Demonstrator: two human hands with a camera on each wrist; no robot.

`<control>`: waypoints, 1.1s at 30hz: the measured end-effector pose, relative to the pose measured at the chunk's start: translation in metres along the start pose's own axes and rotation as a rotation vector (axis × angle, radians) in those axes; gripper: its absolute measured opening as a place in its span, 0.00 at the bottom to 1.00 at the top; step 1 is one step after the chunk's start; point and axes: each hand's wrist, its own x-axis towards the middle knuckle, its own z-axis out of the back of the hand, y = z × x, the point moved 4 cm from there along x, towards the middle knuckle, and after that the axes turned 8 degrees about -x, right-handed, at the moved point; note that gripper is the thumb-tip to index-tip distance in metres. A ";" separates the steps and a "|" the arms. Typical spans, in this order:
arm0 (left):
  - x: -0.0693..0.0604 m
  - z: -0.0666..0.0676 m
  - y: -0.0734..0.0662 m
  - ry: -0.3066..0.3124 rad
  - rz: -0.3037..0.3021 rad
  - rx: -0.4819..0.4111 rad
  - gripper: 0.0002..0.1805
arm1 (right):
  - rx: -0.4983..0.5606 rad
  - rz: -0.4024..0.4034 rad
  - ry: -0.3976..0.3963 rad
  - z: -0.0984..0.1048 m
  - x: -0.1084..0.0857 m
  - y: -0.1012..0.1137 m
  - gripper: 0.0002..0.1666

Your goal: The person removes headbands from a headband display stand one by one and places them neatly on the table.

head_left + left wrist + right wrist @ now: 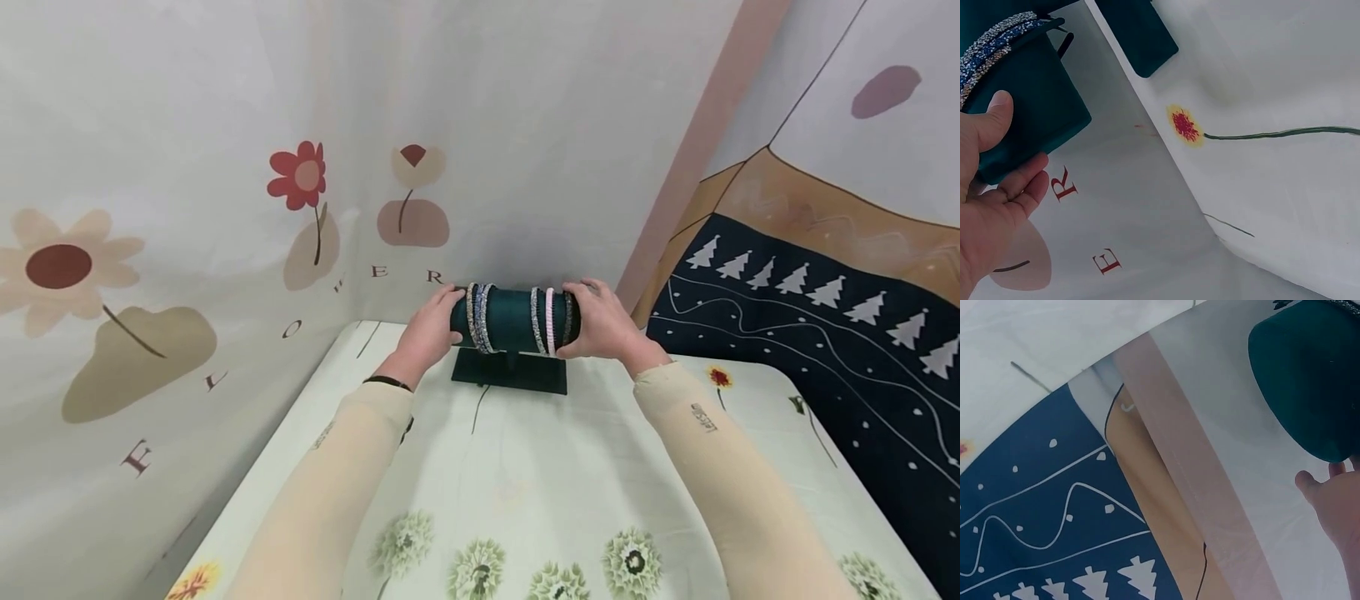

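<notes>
A dark green velvet bracelet display stand (512, 322) stands near the far end of the table, its padded roll lying sideways above a flat base (510, 372). Several sparkly bracelets (480, 318) circle the roll toward its left end. At the right are a silvery bracelet (537, 321), a pink one (550, 322) and a dark one. My left hand (432, 329) grips the left end, thumb in front; the left wrist view shows fingertips (1035, 178) at the roll's edge. The right end is held by my right hand (602, 321). In the right wrist view, that hand (1341, 503) is partly cut off.
A pale cloth with printed flowers covers the table (517, 467). Behind and to the left hangs a light curtain (525, 125) with flower and letter prints. Along the right side is a dark blue cloth (795, 325) with white trees.
</notes>
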 end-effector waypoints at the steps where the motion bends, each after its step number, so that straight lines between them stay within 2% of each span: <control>1: 0.000 0.000 0.000 0.000 0.001 0.000 0.45 | -0.007 0.001 -0.001 0.001 0.000 0.000 0.71; 6: 0.002 0.002 -0.002 0.000 -0.014 -0.001 0.45 | -0.048 0.005 -0.017 0.009 0.001 -0.001 0.70; 11: 0.003 0.002 -0.003 0.002 -0.023 0.000 0.45 | -0.064 0.009 0.001 0.011 0.000 -0.005 0.70; 28: 0.001 -0.001 0.000 0.004 -0.006 0.020 0.45 | -0.004 -0.030 -0.009 0.005 -0.006 -0.015 0.74; 33: 0.000 -0.001 0.001 0.004 -0.001 0.033 0.46 | -0.022 -0.018 -0.009 0.003 -0.005 -0.016 0.74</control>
